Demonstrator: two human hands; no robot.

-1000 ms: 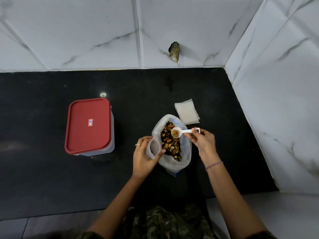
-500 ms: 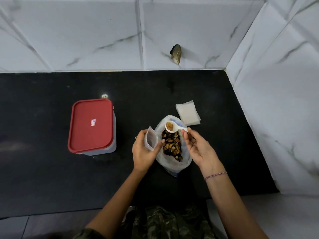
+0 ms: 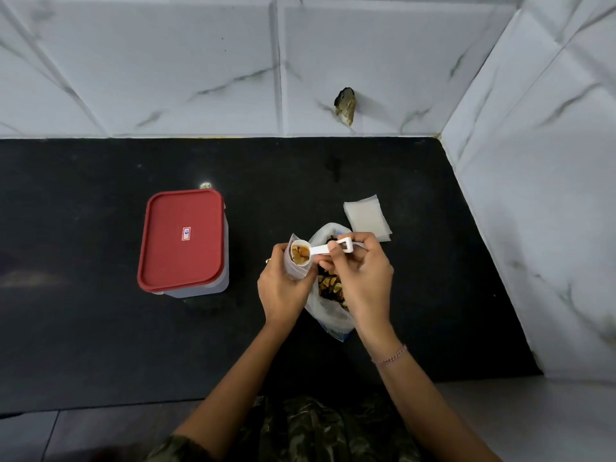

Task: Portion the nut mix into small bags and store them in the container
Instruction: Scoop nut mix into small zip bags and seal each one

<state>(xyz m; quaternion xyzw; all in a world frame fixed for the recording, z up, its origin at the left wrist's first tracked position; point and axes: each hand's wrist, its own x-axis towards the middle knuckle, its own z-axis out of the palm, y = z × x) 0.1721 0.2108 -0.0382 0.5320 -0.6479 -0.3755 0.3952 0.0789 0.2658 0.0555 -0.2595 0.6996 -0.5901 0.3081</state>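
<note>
L hand (image 3: 283,291) grip wraps 1 small bag (image 3: 295,271); R hand (image 3: 363,278) pinches 1 white scoop (image 3: 320,251) w/ nuts at bag's mouth. 1 nut-mix bag (image 3: 330,316), 1 red-lidded container (image 3: 181,240).

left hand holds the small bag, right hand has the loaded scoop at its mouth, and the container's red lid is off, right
One thing is wrong: the red lid sits closed on the container, as the head view shows. The rest stands: the left hand grips the small bag and the right hand holds the loaded scoop at its mouth.
</note>
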